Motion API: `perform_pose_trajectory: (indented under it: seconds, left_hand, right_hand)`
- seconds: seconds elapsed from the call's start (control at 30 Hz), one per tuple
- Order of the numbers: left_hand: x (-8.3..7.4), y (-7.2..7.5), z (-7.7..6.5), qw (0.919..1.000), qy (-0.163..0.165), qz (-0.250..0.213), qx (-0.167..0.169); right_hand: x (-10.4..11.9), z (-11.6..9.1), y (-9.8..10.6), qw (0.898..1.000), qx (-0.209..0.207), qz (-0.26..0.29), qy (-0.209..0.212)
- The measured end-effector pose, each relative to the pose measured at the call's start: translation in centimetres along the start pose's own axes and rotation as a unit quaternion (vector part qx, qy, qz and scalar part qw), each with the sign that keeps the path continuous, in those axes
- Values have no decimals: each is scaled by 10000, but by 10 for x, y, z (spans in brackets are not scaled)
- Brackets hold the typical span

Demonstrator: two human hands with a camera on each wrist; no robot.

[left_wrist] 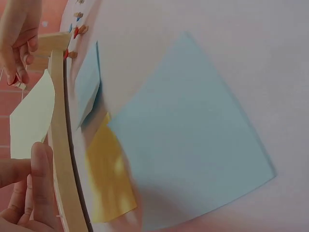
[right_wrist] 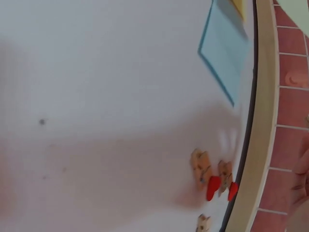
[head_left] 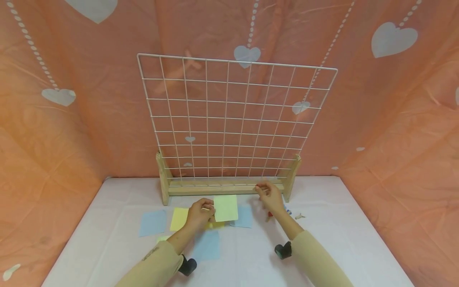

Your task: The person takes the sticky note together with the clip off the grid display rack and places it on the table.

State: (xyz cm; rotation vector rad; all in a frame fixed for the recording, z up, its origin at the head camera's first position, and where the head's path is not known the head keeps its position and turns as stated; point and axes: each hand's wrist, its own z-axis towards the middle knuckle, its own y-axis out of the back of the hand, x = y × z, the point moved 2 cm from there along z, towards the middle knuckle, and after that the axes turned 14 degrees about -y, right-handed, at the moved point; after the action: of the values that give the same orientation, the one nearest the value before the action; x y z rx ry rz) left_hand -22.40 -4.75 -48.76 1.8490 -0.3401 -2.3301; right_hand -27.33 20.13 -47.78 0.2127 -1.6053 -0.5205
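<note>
My left hand [head_left: 200,213] pinches a square pale green paper note [head_left: 226,208] by its left edge, raised in front of the grid's wooden base. In the left wrist view, thumb and fingers close on the note's near end. Farther right, my right hand [head_left: 270,197] pinches a small wooden clothespin [left_wrist: 19,84] with a bit of red on it, close to the grid's lower right part. Only the edge of this hand shows in the right wrist view. Below it on the table lie small wooden clothespins [right_wrist: 201,166], some bearing red hearts [right_wrist: 213,187].
A white wire grid [head_left: 226,117] stands upright in a wooden stand [head_left: 164,179] at the table's back. Blue notes [head_left: 153,223] and yellow notes [head_left: 179,219] lie on the white table [head_left: 118,207]. An orange curtain with hearts [head_left: 107,48] hangs behind and along both sides.
</note>
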Motion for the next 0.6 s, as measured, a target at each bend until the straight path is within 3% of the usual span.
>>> perform_pose_trajectory:
  seconds: [0.6]
  left_hand:
    - [4,-9,-19,9997,146,18,195]
  right_hand:
    - [-26,-10,8,9992,7,-322,-218]
